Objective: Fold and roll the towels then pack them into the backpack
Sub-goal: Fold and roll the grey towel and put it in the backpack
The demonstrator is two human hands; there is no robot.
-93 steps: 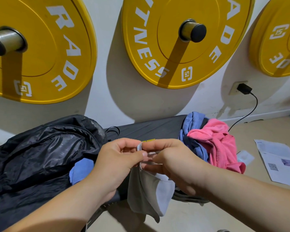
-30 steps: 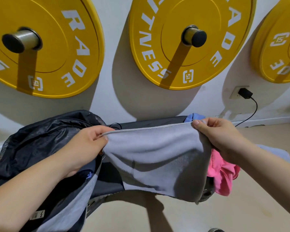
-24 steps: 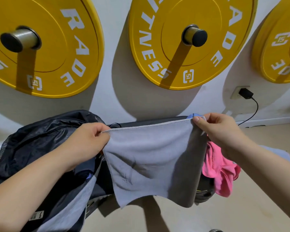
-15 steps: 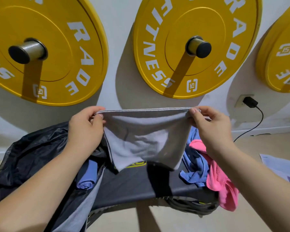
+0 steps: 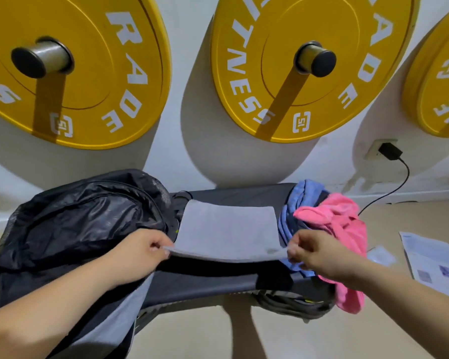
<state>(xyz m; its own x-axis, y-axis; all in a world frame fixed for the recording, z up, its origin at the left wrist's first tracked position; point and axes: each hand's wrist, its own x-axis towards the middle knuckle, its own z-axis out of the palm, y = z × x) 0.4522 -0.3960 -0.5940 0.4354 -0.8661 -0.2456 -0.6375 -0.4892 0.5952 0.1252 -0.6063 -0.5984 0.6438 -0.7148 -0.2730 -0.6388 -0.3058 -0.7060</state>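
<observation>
Head view, nearest first: the left hand pinches the near left corner of a soft grey towel, and the right hand pinches its near right corner, fingers curled tight on the fleecy cloth. That towel lies as a flat rectangle on a dark, matte padded bench. At its left slumps a crinkled, glossy black backpack with mesh panels. At its right sit a rumpled blue towel and a fluffy pink towel. Beyond, round yellow weight plates hang on metal pegs against the white wall.
</observation>
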